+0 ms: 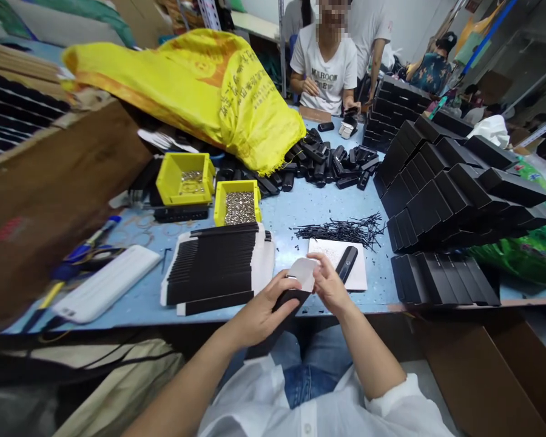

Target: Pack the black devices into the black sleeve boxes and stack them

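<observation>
**White sheet onto black case — hold at the desk edge**

White, thin sheet piece [303, 271] is pinched at its right side by the right hand [328, 285]; grip narrow, thumb and fingertips closed on it. The black case [287, 301] is held underneath by the left hand [258, 314], fingers wrapped around its near end, thumb on top. Both things are kept just above the near desk [300, 212] edge, over the lap.

How the step is best done, judged from this view:
- Case to be kept steady and level in the left hand; only the right hand should be moved.
- Sheet to be squared to the case end before it is pressed down; a skewed start is likely to wrinkle.
- Pinch to be kept at the sheet's edge so the middle stays untouched.
- Whether the sheet is adhesive cannot be told.

Just beyond the hands, a white card [334, 258] lies flat on the desk with a second black piece [346, 263] resting across it. To the left, a fanned row of black flat parts [213, 267] sits on white backing. Behind the card, loose black pins [341, 230] are scattered. Two yellow bins [237, 203] holding small metal parts stand further back. Stacked black boxes [455, 200] fill the right side. At the far end, a yellow sack [195, 85] lies over a heap of black cases, and another person [326, 67] is seated opposite, hands at separate work.
</observation>
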`<state>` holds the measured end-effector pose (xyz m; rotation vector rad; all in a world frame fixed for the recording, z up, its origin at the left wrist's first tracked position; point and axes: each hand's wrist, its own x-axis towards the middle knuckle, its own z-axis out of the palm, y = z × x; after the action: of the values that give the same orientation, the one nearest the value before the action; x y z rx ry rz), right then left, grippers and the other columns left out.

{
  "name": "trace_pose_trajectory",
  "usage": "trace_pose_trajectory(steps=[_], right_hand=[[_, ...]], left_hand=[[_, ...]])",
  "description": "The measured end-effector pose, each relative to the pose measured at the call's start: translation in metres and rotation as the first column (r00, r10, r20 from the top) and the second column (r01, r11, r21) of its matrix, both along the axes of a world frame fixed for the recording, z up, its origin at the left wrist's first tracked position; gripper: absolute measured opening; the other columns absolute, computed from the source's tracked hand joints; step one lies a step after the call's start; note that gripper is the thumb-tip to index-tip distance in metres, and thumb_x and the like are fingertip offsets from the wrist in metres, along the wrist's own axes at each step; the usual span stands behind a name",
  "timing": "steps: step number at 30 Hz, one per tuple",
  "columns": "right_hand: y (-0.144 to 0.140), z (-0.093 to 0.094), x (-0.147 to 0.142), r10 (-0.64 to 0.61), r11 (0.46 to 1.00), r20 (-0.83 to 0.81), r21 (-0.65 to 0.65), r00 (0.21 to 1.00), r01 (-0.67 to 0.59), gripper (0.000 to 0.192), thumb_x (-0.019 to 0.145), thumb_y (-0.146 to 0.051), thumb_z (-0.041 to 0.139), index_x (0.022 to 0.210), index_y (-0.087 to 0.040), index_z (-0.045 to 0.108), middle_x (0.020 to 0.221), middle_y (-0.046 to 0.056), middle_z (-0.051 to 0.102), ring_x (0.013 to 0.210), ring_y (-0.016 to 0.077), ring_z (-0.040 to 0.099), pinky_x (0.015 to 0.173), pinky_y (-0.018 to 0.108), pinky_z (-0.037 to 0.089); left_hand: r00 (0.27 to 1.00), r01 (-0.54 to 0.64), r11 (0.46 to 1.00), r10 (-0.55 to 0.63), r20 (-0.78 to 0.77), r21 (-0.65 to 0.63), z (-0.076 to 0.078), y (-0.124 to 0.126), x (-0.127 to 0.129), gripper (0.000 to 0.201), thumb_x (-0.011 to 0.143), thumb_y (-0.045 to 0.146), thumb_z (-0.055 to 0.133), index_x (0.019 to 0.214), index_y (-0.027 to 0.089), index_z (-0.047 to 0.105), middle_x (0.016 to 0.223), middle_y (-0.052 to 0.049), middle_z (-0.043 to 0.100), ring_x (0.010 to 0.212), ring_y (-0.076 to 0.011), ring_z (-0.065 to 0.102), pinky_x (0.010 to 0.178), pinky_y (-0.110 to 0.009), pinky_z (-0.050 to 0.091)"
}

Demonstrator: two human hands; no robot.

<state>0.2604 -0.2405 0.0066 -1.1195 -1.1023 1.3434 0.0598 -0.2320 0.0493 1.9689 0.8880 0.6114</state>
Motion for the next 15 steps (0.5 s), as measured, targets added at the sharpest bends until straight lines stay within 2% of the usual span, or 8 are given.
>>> trace_pose_trajectory(steps=[1, 3, 5, 8, 10, 12, 14, 15], right_hand=[[0.002, -0.004, -0.002, 0.030, 0.998, -0.027, -0.046, 0.999, -0.031, 0.046, 0.082, -0.059, 0.059, 0.110, -0.023, 0.064, 0.089, 0.005, 0.064, 0.076, 0.0164, 0.061, 0.071, 0.032, 0.052], [0.004, -0.007, -0.003, 0.068, 0.997, -0.022, -0.044, 0.997, -0.069, 0.052, 0.077, -0.057, 0.066, 0.116, -0.023, 0.064, 0.097, 0.006, 0.068, 0.086, 0.0195, 0.065, 0.077, 0.035, 0.054], [0.005, -0.004, -0.001, 0.085, 0.996, 0.011, 0.024, 0.996, -0.085, 0.053, 0.076, -0.054, 0.069, 0.121, -0.025, 0.064, 0.110, 0.006, 0.069, 0.099, 0.0222, 0.066, 0.086, 0.038, 0.054], [0.005, 0.010, 0.003, 0.157, 0.965, 0.086, 0.197, 0.984, -0.171, 0.048, 0.080, -0.055, 0.064, 0.119, -0.027, 0.067, 0.121, 0.006, 0.066, 0.113, 0.0241, 0.062, 0.099, 0.044, 0.049], [0.004, 0.020, 0.001, 0.163, 0.942, 0.139, 0.274, 0.977, -0.196, 0.041, 0.082, -0.053, 0.062, 0.113, -0.027, 0.070, 0.122, 0.005, 0.066, 0.116, 0.0236, 0.061, 0.104, 0.044, 0.045], [-0.001, 0.027, -0.005, 0.116, 0.960, 0.156, 0.237, 0.981, -0.151, 0.033, 0.084, -0.047, 0.063, 0.109, -0.027, 0.072, 0.117, 0.005, 0.069, 0.111, 0.0225, 0.064, 0.101, 0.043, 0.049], [-0.007, 0.029, -0.012, 0.022, 0.980, 0.172, 0.192, 0.985, -0.056, 0.028, 0.087, -0.041, 0.061, 0.108, -0.027, 0.072, 0.110, 0.004, 0.071, 0.104, 0.0214, 0.067, 0.096, 0.041, 0.053], [-0.010, 0.028, -0.014, -0.016, 0.976, 0.199, 0.215, 0.980, -0.027, 0.028, 0.088, -0.040, 0.059, 0.110, -0.027, 0.072, 0.112, 0.005, 0.071, 0.105, 0.0213, 0.067, 0.097, 0.041, 0.052]], left_hand=[[1.000, -0.007, 0.999, 0.008, 0.007, -0.035, 0.003, 0.000, 0.004, 0.026, 0.090, 0.033, 0.049, 0.114, 0.023, 0.049, 0.123, -0.009, 0.055, 0.109, -0.0207, 0.059, 0.096, -0.035, 0.046], [0.999, -0.044, 0.991, 0.042, -0.018, -0.124, 0.005, -0.001, 0.012, 0.052, 0.077, 0.039, 0.067, 0.119, 0.023, 0.041, 0.122, -0.011, 0.055, 0.106, -0.0245, 0.060, 0.093, -0.039, 0.048], [0.994, -0.100, 0.978, 0.089, -0.069, -0.182, 0.003, -0.003, 0.019, 0.072, 0.065, 0.042, 0.077, 0.122, 0.023, 0.036, 0.125, -0.013, 0.052, 0.106, -0.0289, 0.060, 0.091, -0.044, 0.048], [0.967, -0.254, 0.953, 0.249, -0.052, -0.167, -0.002, -0.004, 0.028, 0.074, 0.068, 0.040, 0.074, 0.126, 0.022, 0.032, 0.126, -0.015, 0.050, 0.109, -0.0302, 0.060, 0.093, -0.046, 0.047], [0.946, -0.317, 0.930, 0.324, 0.007, -0.189, -0.003, -0.004, 0.033, 0.088, 0.067, 0.036, 0.074, 0.137, 0.020, 0.022, 0.124, -0.016, 0.052, 0.109, -0.0292, 0.060, 0.093, -0.043, 0.047], [0.947, -0.300, 0.916, 0.320, 0.035, -0.266, -0.001, -0.003, 0.037, 0.104, 0.068, 0.033, 0.074, 0.146, 0.020, 0.008, 0.119, -0.015, 0.056, 0.104, -0.0278, 0.063, 0.091, -0.042, 0.048], [0.962, -0.250, 0.905, 0.274, 0.020, -0.345, 0.000, -0.001, 0.039, 0.110, 0.069, 0.032, 0.073, 0.150, 0.020, -0.001, 0.110, -0.012, 0.062, 0.095, -0.0268, 0.066, 0.086, -0.042, 0.050], [0.969, -0.226, 0.900, 0.247, 0.010, -0.373, 0.000, 0.000, 0.040, 0.111, 0.070, 0.031, 0.073, 0.151, 0.020, -0.003, 0.106, -0.011, 0.064, 0.092, -0.0266, 0.067, 0.084, -0.042, 0.051]])
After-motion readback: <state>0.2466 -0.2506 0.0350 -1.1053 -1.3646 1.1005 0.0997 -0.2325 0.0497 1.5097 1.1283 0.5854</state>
